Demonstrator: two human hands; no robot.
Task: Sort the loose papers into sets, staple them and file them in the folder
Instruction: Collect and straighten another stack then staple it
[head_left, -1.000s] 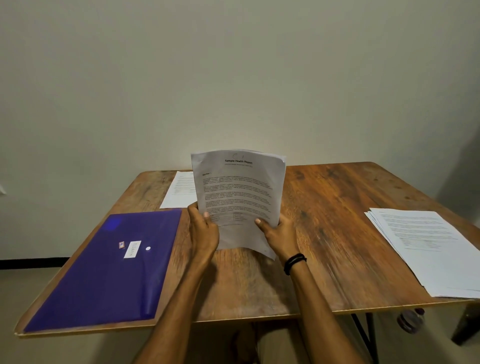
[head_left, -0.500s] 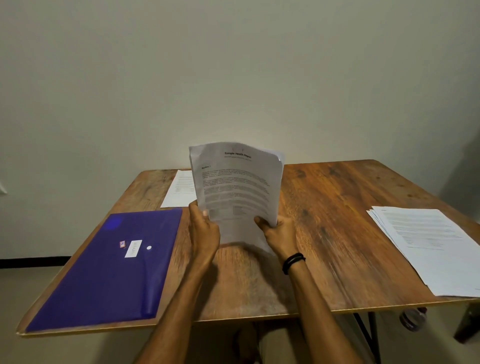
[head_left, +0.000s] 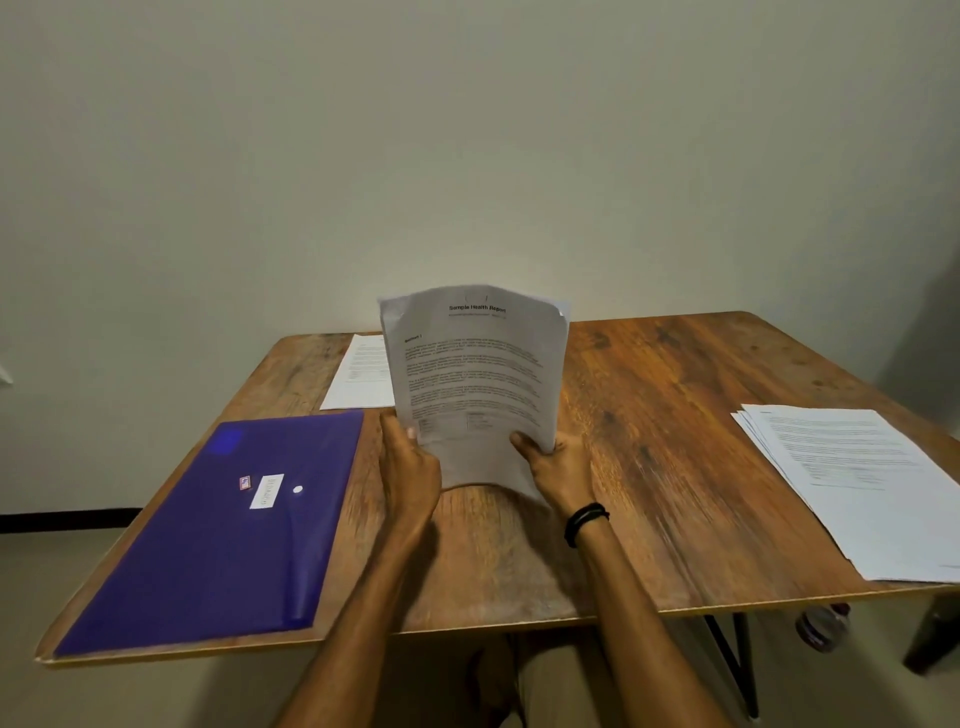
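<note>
A set of white printed sheets (head_left: 475, 374) headed "Sample Health Report" stands upright on its bottom edge at the middle of the wooden table (head_left: 649, 395). My left hand (head_left: 410, 467) grips its lower left side and my right hand (head_left: 558, 465), with a black wristband, grips its lower right side. A closed blue folder (head_left: 218, 525) with a white label lies flat at the front left. A fanned stack of loose papers (head_left: 862, 483) lies at the right edge. One more sheet (head_left: 358, 376) lies at the back, partly hidden by the held set.
A pale wall rises right behind the table. Under the table's right side are a black metal leg (head_left: 737, 660) and a plastic bottle (head_left: 823, 626) on the floor. No stapler shows in the view.
The held set dipped and tilted left half a second ago, then came back upright and squarer on the table. Both hands keep their grip in nearly the same place.
</note>
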